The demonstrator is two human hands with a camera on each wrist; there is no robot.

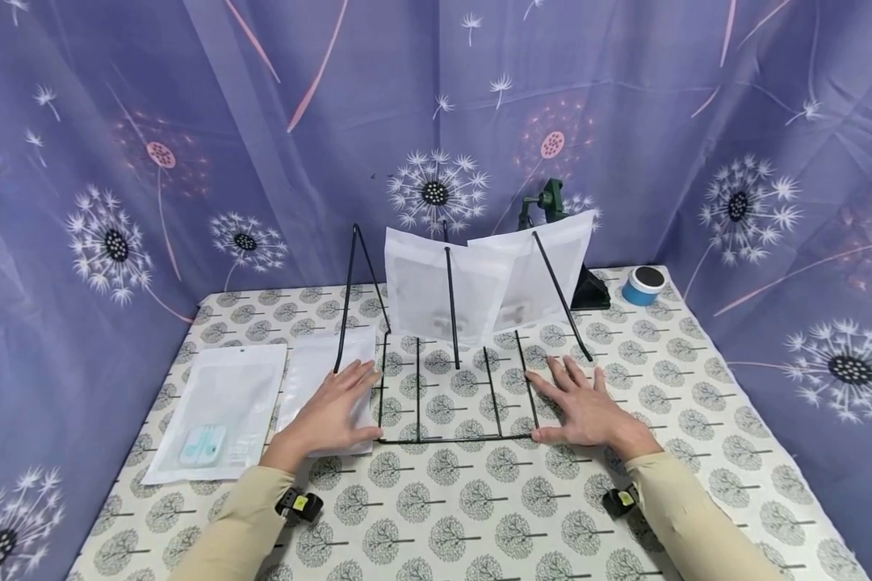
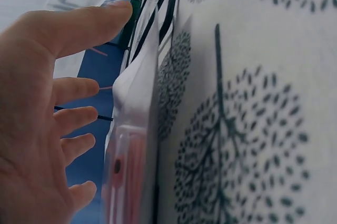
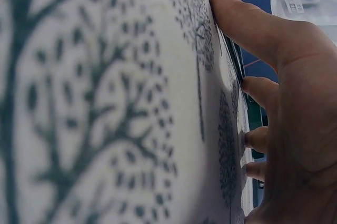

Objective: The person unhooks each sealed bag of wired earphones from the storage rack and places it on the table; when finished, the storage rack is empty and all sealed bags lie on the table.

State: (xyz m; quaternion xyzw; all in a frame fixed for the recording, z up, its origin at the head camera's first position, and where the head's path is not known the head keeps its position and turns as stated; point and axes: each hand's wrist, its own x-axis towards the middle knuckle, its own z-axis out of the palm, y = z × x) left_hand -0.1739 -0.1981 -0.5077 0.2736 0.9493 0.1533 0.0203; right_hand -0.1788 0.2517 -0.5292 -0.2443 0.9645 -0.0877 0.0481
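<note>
A black wire rack (image 1: 450, 440) lies on the tablecloth with several uprights slanting up. Two translucent white pouches (image 1: 425, 282) lean among the uprights, the right pouch (image 1: 552, 266) overlapping its neighbour. My left hand (image 1: 330, 415), fingers spread, is at the rack's left front corner, its thumb tip right at the wire. Beneath that hand lies another white pouch (image 1: 327, 355); a pinkish item (image 2: 129, 174) shows inside a pouch in the left wrist view. My right hand (image 1: 581, 411) spreads at the right front corner, with thumb and index fingertip right at the frame.
Farther left lies a white pouch (image 1: 243, 383) holding a teal case (image 1: 203, 445). Behind the rack, at right, stands a dark green stand (image 1: 552, 202) on a black base. A blue tub (image 1: 643, 289) with a black top sits near the back right corner. Purple curtains (image 1: 298, 121) surround the table.
</note>
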